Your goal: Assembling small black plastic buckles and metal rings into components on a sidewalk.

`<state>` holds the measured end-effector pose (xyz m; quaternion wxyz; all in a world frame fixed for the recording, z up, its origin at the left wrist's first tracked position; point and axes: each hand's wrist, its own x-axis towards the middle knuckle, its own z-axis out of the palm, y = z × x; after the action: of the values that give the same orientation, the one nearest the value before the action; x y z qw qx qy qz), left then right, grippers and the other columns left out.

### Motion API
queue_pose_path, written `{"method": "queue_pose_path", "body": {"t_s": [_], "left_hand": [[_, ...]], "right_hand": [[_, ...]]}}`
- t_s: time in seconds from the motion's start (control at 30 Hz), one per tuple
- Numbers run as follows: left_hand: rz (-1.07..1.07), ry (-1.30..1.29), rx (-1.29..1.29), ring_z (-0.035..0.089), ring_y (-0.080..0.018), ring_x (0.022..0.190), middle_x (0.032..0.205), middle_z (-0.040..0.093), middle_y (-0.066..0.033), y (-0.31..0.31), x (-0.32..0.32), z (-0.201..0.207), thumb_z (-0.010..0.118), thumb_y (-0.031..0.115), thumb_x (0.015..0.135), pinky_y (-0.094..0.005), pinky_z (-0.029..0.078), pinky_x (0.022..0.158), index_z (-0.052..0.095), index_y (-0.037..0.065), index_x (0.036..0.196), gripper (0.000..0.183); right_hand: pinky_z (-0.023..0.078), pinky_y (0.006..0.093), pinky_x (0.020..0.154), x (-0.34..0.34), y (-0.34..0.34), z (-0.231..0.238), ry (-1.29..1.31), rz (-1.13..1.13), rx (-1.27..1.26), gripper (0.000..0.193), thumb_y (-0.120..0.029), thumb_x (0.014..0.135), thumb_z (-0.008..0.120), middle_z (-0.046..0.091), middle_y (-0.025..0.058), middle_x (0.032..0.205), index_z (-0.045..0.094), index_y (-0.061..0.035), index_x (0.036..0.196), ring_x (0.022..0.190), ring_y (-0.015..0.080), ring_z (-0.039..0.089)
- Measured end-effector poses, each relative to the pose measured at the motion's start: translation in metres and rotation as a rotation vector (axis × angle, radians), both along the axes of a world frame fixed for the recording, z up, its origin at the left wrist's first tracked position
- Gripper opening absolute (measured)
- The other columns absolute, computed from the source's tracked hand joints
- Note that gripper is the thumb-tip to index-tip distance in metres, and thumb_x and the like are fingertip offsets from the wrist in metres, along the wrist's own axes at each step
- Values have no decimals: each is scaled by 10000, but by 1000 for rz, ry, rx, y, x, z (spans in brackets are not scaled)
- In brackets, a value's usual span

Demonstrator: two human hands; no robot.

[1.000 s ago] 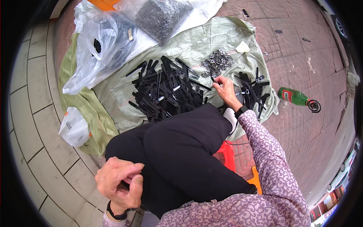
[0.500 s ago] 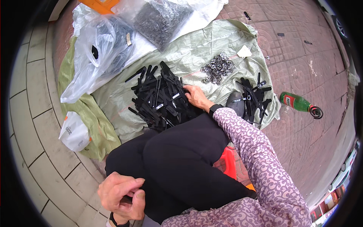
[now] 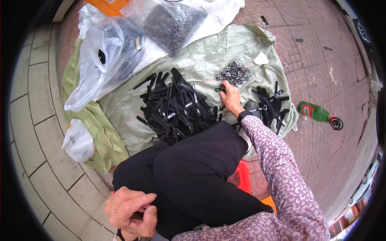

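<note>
My right hand (image 3: 230, 99) is at the near edge of a heap of small dark metal buckles (image 3: 237, 71). Its thumb and fingers close on a small dark buckle (image 3: 219, 89); the exact grip is partly hidden. Left of that hand lies a large pile of black straps (image 3: 173, 106), some bearing shiny metal pieces. My left hand (image 3: 132, 209) rests by my left thigh, fingers curled toward the thumb, and nothing shows in it. A smaller bunch of black straps (image 3: 270, 102), several with metal buckles, lies just right of my right hand, beside my shoe (image 3: 252, 107).
A pale green woven sheet (image 3: 128, 86) lies under the piles. Behind are a clear bag of metal pieces (image 3: 173, 26) and a translucent plastic bag (image 3: 94, 60). A green bottle (image 3: 315, 111) lies on the paving at right. A red stool (image 3: 243, 176) shows beneath me.
My right hand has moved right and slightly away from the black strap pile to the buckle heap. My left hand stays in place.
</note>
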<state>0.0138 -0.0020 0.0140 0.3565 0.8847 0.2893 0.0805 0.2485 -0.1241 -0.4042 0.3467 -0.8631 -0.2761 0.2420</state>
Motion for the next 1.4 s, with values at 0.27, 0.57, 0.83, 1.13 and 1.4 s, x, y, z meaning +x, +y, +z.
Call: {"method": "queue_pose_path", "body": {"t_s": [0.27, 0.57, 0.83, 1.13, 1.4], "left_hand": [[-21, -46, 35, 473, -101, 472, 677, 606, -57, 2, -2, 1, 683, 102, 715, -231, 356, 470, 688, 26, 864, 167], [-37, -91, 47, 511, -104, 480, 669, 620, -63, 3, 4, -3, 658, -15, 615, -212, 392, 431, 697, 26, 853, 244], [-33, -132, 6, 521, -93, 513, 698, 619, -57, 0, 4, 0, 651, -49, 668, -206, 372, 438, 692, 20, 866, 214], [-12, -219, -28, 499, -79, 555, 687, 558, -19, -10, 3, -1, 619, -64, 741, -213, 347, 483, 687, 19, 845, 149], [43, -367, -503, 605, -81, 732, 825, 601, -31, -50, -15, 20, 559, -74, 879, -204, 498, 657, 687, -30, 963, 160]], "right_hand": [[497, 378, 629, 10, -1, -12, 9, -252, 97, 258, -145, 759, 711, 646, 178, 725, 646, -23, 978, 645, 272, 644], [440, 224, 441, 26, -20, 7, 596, -516, 452, 173, -14, 848, 650, 649, 56, 718, 637, 54, 1007, 489, 96, 565], [349, 190, 396, 34, -34, 67, 814, -635, 486, 123, -51, 872, 664, 655, 72, 756, 582, -34, 961, 517, 103, 586], [395, 217, 454, 2, -65, 237, 1089, -509, 751, 69, -50, 909, 612, 653, 80, 792, 589, -26, 970, 575, 124, 585], [343, 213, 421, -72, -112, 403, 1231, -206, 787, 46, -73, 915, 625, 657, 74, 788, 608, -39, 941, 520, 113, 535]]}}
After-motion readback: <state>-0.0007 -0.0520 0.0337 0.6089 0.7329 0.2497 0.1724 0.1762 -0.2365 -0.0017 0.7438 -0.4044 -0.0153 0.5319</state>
